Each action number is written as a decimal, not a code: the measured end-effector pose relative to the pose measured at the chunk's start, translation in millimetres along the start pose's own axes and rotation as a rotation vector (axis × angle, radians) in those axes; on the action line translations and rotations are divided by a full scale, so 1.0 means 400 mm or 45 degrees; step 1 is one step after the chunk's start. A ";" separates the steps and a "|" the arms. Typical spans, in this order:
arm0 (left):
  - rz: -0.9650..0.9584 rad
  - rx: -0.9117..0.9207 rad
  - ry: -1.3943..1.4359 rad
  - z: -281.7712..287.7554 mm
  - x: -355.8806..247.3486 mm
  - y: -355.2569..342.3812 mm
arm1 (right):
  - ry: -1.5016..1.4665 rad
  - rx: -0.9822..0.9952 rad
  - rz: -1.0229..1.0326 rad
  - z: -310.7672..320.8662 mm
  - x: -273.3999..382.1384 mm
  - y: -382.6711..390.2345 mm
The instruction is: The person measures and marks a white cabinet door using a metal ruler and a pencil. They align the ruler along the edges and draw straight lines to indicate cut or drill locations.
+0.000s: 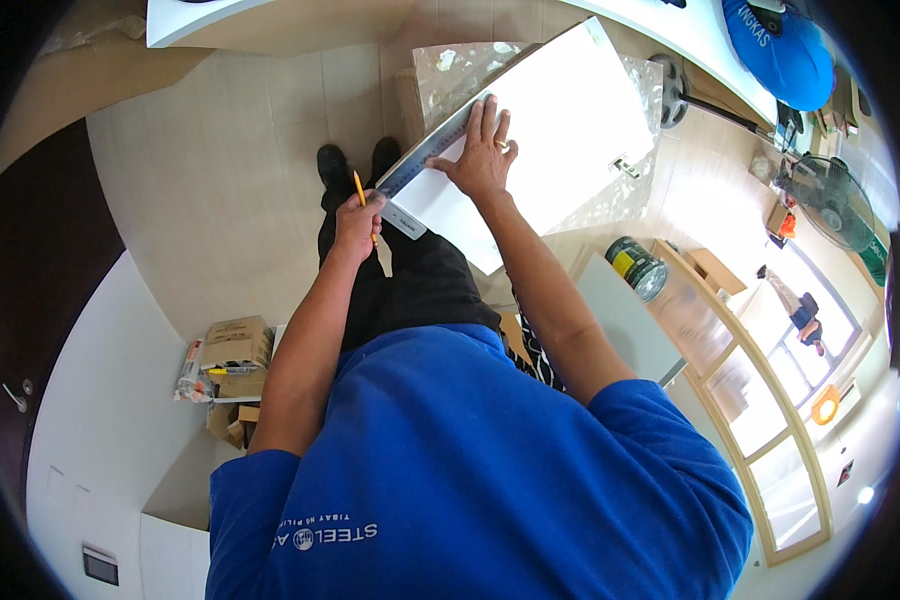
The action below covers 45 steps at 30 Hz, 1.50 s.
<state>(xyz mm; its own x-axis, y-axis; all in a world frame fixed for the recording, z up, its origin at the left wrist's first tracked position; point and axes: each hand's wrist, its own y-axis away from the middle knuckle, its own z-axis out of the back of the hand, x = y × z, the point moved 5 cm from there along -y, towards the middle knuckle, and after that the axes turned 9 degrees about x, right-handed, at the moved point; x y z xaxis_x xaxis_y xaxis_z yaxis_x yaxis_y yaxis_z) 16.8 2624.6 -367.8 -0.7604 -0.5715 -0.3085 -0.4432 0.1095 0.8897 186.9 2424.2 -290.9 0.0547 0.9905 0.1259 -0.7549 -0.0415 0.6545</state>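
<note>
One broad, flat, white rectangular panel lies at one o'clock from the person, over a speckled grey-and-white sheet that probably supports it. Along the panel's ten-o'clock edge runs a silver, long-bladed metal square, and the bare right hand lies spread on it, I'd guess pressing against slippage. At the panel's eight o'clock, the bare left hand curls round a slim yellow pencil; whether it also grips the square, I can't tell.
</note>
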 end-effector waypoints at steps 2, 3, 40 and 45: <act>0.016 0.002 0.012 0.001 0.002 0.000 | 0.008 -0.024 0.041 0.001 -0.009 -0.009; 0.010 -0.006 0.008 0.001 0.003 0.001 | 0.013 -0.036 0.064 0.003 -0.011 -0.012; -0.020 -0.013 0.018 -0.032 0.044 0.021 | -0.057 -0.167 0.135 -0.006 -0.028 -0.022; -0.016 0.019 -0.044 -0.029 0.047 0.005 | -0.053 -0.177 0.130 -0.006 -0.029 -0.026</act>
<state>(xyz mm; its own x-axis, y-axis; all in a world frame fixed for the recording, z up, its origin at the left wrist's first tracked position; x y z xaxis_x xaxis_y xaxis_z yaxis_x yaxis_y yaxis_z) 6.9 2604.7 -367.8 -0.7704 -0.5448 -0.3312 -0.4599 0.1150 0.8805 192.7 2413.4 -301.1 -0.0018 0.9757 0.2192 -0.8410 -0.1200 0.5276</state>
